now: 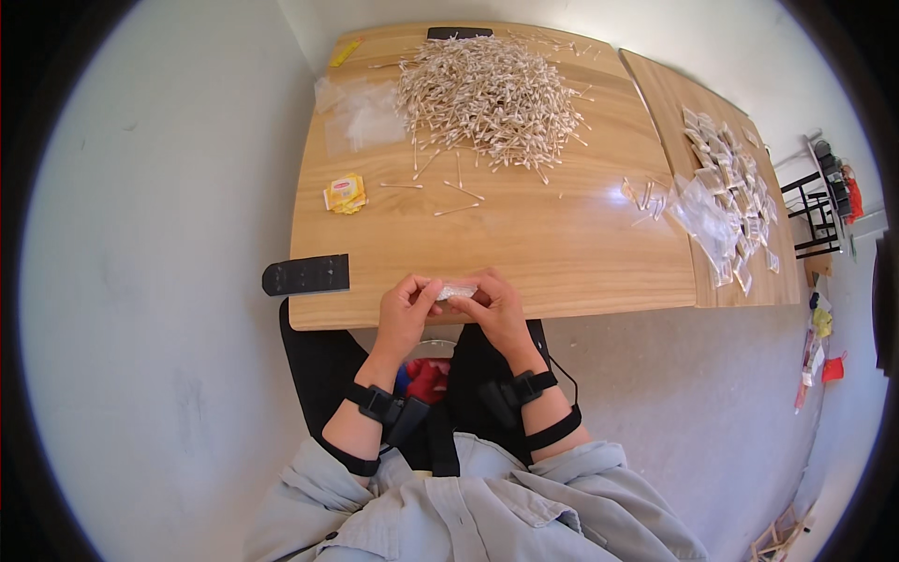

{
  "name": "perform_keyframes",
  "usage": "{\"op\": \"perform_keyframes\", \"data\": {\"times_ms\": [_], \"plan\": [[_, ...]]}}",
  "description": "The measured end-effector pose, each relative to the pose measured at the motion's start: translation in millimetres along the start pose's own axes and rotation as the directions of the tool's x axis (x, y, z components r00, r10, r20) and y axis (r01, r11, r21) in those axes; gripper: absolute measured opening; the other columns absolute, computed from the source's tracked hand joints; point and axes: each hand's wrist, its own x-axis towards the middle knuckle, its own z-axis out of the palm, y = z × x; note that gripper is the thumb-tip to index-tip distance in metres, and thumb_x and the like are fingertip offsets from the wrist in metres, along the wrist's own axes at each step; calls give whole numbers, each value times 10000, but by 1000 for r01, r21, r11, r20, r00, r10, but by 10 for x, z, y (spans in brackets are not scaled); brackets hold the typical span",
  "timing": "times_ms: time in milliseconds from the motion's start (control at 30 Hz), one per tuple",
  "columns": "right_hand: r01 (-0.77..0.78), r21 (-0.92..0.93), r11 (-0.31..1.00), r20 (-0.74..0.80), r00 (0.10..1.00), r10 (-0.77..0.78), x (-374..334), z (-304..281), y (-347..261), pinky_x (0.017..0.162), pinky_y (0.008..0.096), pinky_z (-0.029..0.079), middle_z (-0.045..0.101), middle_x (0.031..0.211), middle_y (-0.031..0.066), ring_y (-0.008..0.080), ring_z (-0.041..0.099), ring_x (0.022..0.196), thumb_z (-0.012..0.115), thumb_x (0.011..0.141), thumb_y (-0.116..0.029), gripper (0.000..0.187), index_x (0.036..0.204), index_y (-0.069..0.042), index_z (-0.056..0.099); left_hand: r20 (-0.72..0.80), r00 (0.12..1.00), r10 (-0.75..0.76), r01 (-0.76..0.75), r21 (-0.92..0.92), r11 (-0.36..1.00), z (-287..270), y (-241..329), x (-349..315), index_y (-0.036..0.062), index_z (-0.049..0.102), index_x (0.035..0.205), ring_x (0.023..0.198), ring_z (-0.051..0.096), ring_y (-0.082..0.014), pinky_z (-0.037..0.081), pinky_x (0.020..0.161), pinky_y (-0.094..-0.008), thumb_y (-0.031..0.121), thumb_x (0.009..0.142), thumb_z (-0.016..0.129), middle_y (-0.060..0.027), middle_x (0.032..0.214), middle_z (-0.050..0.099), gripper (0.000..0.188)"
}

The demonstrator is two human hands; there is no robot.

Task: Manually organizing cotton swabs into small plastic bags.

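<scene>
Between my hands, at the table's near edge, is a small clear plastic bag (456, 292); I cannot make out what is inside it. My left hand (403, 314) pinches its left end with thumb and fingers. The right end is held by my right hand (502, 312), its thumb pressed on the plastic. Farther off, a large heap of cotton swabs (492, 98) covers the back middle of the table, and a few loose swabs (459, 194) lie in front of it. Left of these sits a small stack of yellow printed cards (346, 194).
Flat clear bags (370, 117) lie left of the heap. A black strap-like piece (306, 275) juts over the left edge of the wooden table (524, 253). On the adjoining table at right, filled swab packets (735, 178) are piled by a larger clear bag (704, 220). A wall stands close left.
</scene>
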Motion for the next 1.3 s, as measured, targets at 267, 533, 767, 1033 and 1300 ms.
{"op": "perform_keyframes", "data": {"times_ms": [267, 533, 767, 1033, 1300], "plan": [[21, -15, 1000, 67, 998, -20, 25, -86, -103, 618, 230, 472, 543, 895, 50, 113, 616, 722, 728, 817, -91, 197, 973, 12, 666, 130, 990, 55, -88, 264, 960, -76, 147, -9, 53, 637, 1021, 631, 476, -32, 394, 572, -190, 96, 852, 694, 33, 742, 556, 184], [-40, -19, 999, 114, 993, 42, 78, -78, -144, 624, 220, 461, 549, 860, 43, 99, 603, 746, 719, 820, -78, 179, 972, 5, 673, 138, 989, 56, -86, 220, 972, -115, 143, 8, 33, 618, 1060, 662, 540, -61, 454, 609, -201, 78, 868, 670, 2, 811, 587, 205], [3, -6, 1000, 145, 989, -2, 95, -164, -42, 614, 230, 448, 548, 793, 38, 107, 589, 703, 699, 838, -94, 167, 988, -20, 687, 161, 981, 111, -135, 145, 980, -106, 72, 23, 14, 596, 1092, 785, 635, -121, 521, 714, -242, 44, 892, 624, -50, 901, 636, 204], [83, -61, 995, 105, 992, -76, 84, -119, -28, 603, 241, 459, 567, 820, 45, 115, 603, 689, 678, 859, -98, 169, 1011, -22, 680, 124, 989, 78, -104, 225, 969, -62, 129, 18, 20, 597, 1075, 725, 594, -83, 491, 652, -210, 42, 879, 642, -39, 893, 630, 202], [-7, 32, 999, 99, 995, 4, 19, -59, -155, 631, 225, 484, 546, 930, 60, 117, 643, 749, 657, 880, -74, 156, 1009, 13, 663, 94, 981, 168, -186, 238, 953, -61, 46, -4, 36, 643, 969, 709, 592, -87, 467, 612, -221, 79, 851, 679, -19, 863, 597, 131]]}}
